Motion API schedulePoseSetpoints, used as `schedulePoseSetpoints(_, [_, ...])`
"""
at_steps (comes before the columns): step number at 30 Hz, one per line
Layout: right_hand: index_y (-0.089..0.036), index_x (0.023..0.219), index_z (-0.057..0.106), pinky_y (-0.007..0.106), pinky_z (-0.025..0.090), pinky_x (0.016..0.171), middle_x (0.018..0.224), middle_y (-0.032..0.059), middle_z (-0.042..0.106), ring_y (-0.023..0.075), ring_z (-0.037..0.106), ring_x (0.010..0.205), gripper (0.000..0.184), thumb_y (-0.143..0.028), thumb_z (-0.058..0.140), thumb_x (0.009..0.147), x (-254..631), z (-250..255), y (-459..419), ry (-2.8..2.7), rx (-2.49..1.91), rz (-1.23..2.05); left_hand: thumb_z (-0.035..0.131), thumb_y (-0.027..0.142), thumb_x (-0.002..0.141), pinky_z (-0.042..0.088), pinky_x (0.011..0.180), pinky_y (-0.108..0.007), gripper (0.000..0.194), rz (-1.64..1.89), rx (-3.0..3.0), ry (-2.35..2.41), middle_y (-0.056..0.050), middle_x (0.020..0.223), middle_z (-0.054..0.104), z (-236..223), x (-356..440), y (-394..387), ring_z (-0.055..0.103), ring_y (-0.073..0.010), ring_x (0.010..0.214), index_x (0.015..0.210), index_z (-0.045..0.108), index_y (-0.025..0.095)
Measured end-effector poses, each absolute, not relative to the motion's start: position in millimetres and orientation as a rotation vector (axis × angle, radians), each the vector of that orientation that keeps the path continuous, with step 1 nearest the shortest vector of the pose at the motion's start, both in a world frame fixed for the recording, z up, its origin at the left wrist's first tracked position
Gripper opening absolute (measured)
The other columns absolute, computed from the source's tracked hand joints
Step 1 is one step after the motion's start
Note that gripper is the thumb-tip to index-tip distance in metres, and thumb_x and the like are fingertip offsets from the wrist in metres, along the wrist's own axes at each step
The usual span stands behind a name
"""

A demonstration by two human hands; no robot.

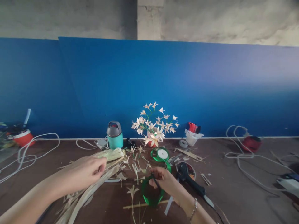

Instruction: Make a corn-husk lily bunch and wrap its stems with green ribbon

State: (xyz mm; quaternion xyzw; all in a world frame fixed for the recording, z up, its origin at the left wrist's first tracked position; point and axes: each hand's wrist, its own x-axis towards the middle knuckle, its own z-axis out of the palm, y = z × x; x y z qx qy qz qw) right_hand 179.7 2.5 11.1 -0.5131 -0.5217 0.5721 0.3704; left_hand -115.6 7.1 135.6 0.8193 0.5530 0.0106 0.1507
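My left hand (pixel 95 166) is closed, its curled fingers over a bundle of pale dried husks (pixel 114 154); what they grip, if anything, is hidden. My right hand (pixel 163 179) pinches a thin black tool (pixel 155 179), whose kind I cannot make out, above a round green spool (pixel 153 200). Left of the spool lies a pale husk flower (pixel 132 191) on a thin stem. Cut husk scraps (pixel 137 169) are scattered between my hands. Beyond them, a bunch of cream flowers (pixel 155 126) on green stems stands upright in a small pot.
A black glue gun (pixel 190 179) lies right of my right hand, its cord running forward. Behind are a green ribbon spool (pixel 162 154), a turquoise jar (pixel 115 140) with a grey lid, and a white cup (pixel 192 138). White cables (pixel 239 161) cross the table sides; a blue panel (pixel 105 87) bounds the back.
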Motion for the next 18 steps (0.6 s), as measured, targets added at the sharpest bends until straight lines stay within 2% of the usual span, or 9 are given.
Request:
schedulePoseSetpoints(3, [-0.016, 0.083, 0.054, 0.019, 0.032, 0.047, 0.058, -0.0060, 0.050, 0.0078, 0.050, 0.051, 0.035, -0.041, 0.069, 0.064, 181, 26, -3, -1.317, -1.181, 1.552, 0.039, 0.035, 0.077, 0.023, 0.048, -0.024, 0.019, 0.084, 2.176, 1.666, 0.001, 0.061, 0.053, 134, -124, 5, 0.043, -0.0128, 0.052, 0.070, 0.051, 0.022])
schedulePoseSetpoints(6, [-0.017, 0.085, 0.050, 0.018, 0.028, 0.046, 0.063, -0.0038, 0.054, 0.0088, 0.054, 0.055, 0.037, -0.047, 0.066, 0.069, 180, 36, -11, -1.296, -1.073, 1.682, 0.041, 0.038, 0.075, 0.025, 0.050, -0.023, 0.020, 0.179, 2.055, 1.699, 0.002, 0.058, 0.050, 121, -118, 3, 0.043, -0.0124, 0.051, 0.070, 0.051, 0.021])
schedulePoseSetpoints(11, [-0.016, 0.083, 0.049, 0.017, 0.028, 0.046, 0.067, 0.0003, 0.060, 0.0090, 0.055, 0.055, 0.044, -0.050, 0.070, 0.064, 171, 36, -19, -1.273, -1.015, 1.886, 0.041, 0.042, 0.076, 0.032, 0.053, -0.024, 0.024, 0.337, 1.756, 1.577, 0.001, 0.061, 0.055, 89, -88, 0, 0.050, -0.0154, 0.056, 0.074, 0.050, 0.020])
schedulePoseSetpoints(18, [-0.016, 0.085, 0.053, 0.016, 0.029, 0.043, 0.062, -0.0037, 0.055, 0.0068, 0.051, 0.050, 0.048, -0.051, 0.072, 0.058, 174, 32, -15, -1.331, -1.180, 1.786, 0.050, 0.039, 0.071, 0.033, 0.053, -0.023, 0.020, 0.609, 1.464, 1.459, 0.004, 0.055, 0.051, 65, -65, 3, 0.047, -0.0134, 0.054, 0.070, 0.048, 0.018])
